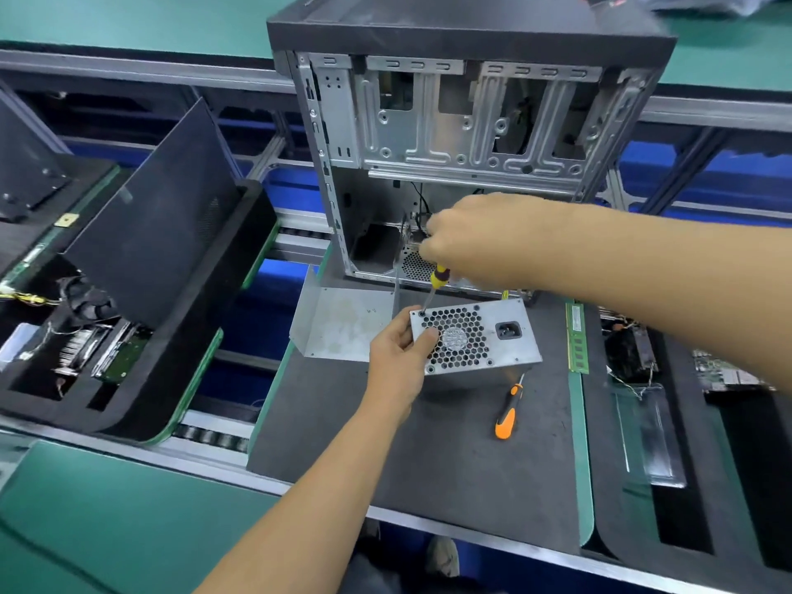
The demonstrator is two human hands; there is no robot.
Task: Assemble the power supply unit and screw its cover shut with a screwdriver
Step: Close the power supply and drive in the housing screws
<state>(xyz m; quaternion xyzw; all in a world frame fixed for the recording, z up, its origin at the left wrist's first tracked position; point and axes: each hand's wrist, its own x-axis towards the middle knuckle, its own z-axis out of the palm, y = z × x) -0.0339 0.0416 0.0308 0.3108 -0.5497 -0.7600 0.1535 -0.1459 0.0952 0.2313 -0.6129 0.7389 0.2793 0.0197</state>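
Left hand (396, 351) grips power supply unit (475, 338) by its left edge on the grey mat (428, 456). Right hand (467, 237) holds yellow-handled screwdriver (438, 278), tip at top-left corner screw. Step: screwing cover. Next: steady downward pressure, turning. Orange screwdriver (506, 415) lies nearby.

Bright even overhead light, soft shadows, wide-angle bending at edges
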